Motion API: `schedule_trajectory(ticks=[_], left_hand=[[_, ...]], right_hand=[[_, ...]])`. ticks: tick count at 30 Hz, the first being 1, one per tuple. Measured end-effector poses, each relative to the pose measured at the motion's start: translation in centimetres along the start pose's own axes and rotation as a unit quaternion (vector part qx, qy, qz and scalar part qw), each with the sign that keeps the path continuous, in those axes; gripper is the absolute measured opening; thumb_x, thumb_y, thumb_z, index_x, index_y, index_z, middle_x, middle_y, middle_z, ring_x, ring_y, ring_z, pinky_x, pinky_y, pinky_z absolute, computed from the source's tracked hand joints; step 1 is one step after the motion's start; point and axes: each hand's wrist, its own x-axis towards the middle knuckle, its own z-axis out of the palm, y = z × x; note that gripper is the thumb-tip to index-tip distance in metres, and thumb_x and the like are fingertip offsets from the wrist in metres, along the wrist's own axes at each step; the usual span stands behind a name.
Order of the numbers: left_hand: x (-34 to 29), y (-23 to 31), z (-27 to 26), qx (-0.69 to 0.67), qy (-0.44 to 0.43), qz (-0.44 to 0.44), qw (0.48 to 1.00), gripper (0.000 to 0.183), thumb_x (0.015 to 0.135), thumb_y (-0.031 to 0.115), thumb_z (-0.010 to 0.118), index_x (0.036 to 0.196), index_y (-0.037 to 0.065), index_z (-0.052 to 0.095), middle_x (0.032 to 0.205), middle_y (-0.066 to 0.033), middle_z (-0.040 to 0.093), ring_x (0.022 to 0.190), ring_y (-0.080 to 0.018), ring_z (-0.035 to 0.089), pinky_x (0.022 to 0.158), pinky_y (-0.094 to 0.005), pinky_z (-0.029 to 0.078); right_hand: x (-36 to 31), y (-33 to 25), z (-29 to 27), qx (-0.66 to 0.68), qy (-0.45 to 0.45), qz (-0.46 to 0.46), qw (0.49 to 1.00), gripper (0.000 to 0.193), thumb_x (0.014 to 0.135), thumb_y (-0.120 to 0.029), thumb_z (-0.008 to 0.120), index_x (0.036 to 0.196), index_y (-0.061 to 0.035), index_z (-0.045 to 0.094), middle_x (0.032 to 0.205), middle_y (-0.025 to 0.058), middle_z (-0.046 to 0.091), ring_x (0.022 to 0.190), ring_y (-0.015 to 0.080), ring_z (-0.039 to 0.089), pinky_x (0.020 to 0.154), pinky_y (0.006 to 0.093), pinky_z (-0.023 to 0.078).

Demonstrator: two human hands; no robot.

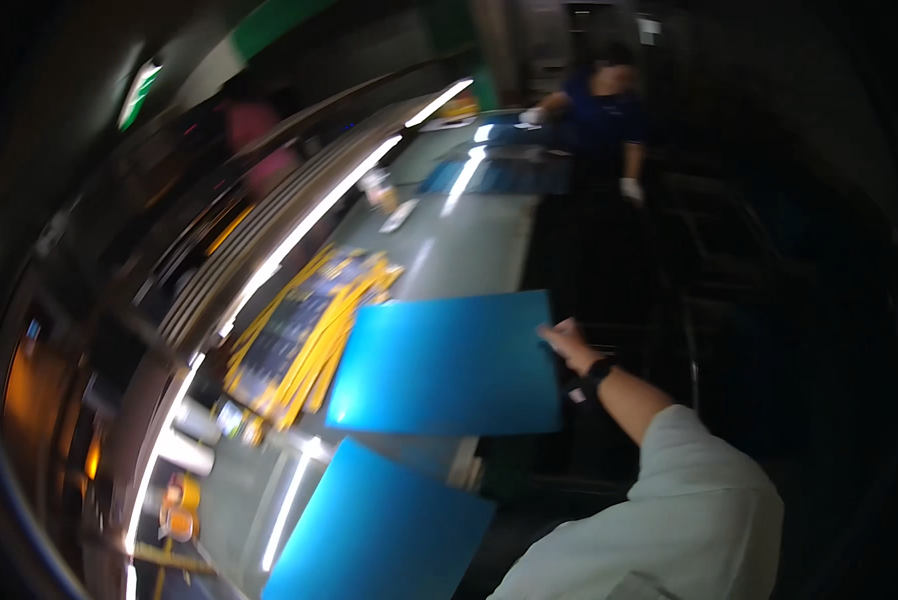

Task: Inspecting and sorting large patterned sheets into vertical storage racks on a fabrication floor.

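My right hand [567, 342] pinches the right edge of a shiny blue sheet [444, 365], which is held out flat in front of me above the bench edge. A dark band circles that wrist, and a pale sleeve covers the upper arm. Nearer to me, a second blue sheet [384, 530] lies tilted at the lower edge of the picture, apart from the first. What supports this second sheet is hidden. My left hand does not show.
A long grey workbench [489, 235] runs away from me, with yellow strips [319, 365] piled on its left part. Bright tube lights [309, 220] line its left side. An orange roll [179, 522] sits at the near left. At the far end, a person [604, 110] wearing white gloves stands beside blue sheets [499, 175].
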Motion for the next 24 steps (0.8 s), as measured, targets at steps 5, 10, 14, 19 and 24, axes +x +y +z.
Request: schedule_trajectory(ticks=[5, 10, 14, 19, 24], left_hand=[[11.0, -2.7, 7.0, -0.09, -0.095, 0.03, 0.991, 0.083, 0.08, 0.061, 0.055, 0.14, 0.008, 0.031, 0.133, -0.0274, 0.04, 0.122, -0.0426, 0.038, 0.101, -0.0498, 0.03], [11.3, 4.0, -0.9, -0.267, -0.053, 0.223, 0.936, 0.069, 0.088, 0.047, 0.051, 0.138, 0.003, 0.032, 0.126, -0.029, 0.047, 0.117, -0.0395, 0.045, 0.096, -0.0453, 0.037], [8.2, 16.1, -10.5, -0.531, -0.217, 0.264, 0.775, 0.077, 0.084, 0.06, 0.048, 0.135, 0.004, 0.039, 0.142, -0.0194, 0.032, 0.128, -0.0399, 0.032, 0.096, -0.0523, 0.035], [10.5, 26.0, -8.4, -0.842, -0.405, 0.254, 0.25, 0.098, 0.077, 0.075, 0.039, 0.143, 0.005, 0.018, 0.144, -0.0189, 0.028, 0.133, -0.0351, 0.027, 0.103, -0.0538, 0.027], [12.4, 30.2, -2.0, -0.939, -0.265, 0.152, 0.159, 0.084, 0.078, 0.072, 0.041, 0.135, 0.009, 0.04, 0.139, -0.0093, 0.041, 0.126, -0.0331, 0.035, 0.107, -0.0537, 0.021]], right_hand=[[-1.1, 2.3, -1.0, 0.358, -0.204, 0.119, 0.903, 0.037, 0.085, -0.02, 0.065, 0.114, -0.0002, 0.054, 0.108, 0.0134, 0.059, 0.097, 0.0246, 0.057, 0.085, 0.039, 0.048], [-3.1, -2.8, -1.9, 0.363, -0.226, 0.082, 0.9, 0.03, 0.084, -0.015, 0.064, 0.108, 0.0014, 0.057, 0.1, 0.0139, 0.061, 0.09, 0.0261, 0.06, 0.081, 0.0369, 0.05], [-8.7, -9.2, -6.5, 0.332, -0.216, -0.089, 0.914, 0.02, 0.084, -0.014, 0.065, 0.098, 0.0002, 0.063, 0.09, 0.0096, 0.064, 0.084, 0.0204, 0.063, 0.076, 0.0323, 0.051], [-13.3, -12.0, -8.1, 0.004, -0.161, -0.371, 0.915, 0.024, 0.087, -0.019, 0.062, 0.103, -0.0002, 0.064, 0.095, 0.0081, 0.067, 0.085, 0.0116, 0.061, 0.077, 0.0275, 0.048], [-14.5, -9.1, -5.1, -0.338, -0.25, -0.598, 0.683, 0.066, 0.07, -0.017, 0.072, 0.131, -0.0189, 0.047, 0.137, 0.0123, 0.041, 0.13, 0.033, 0.035, 0.108, 0.0548, 0.02]])
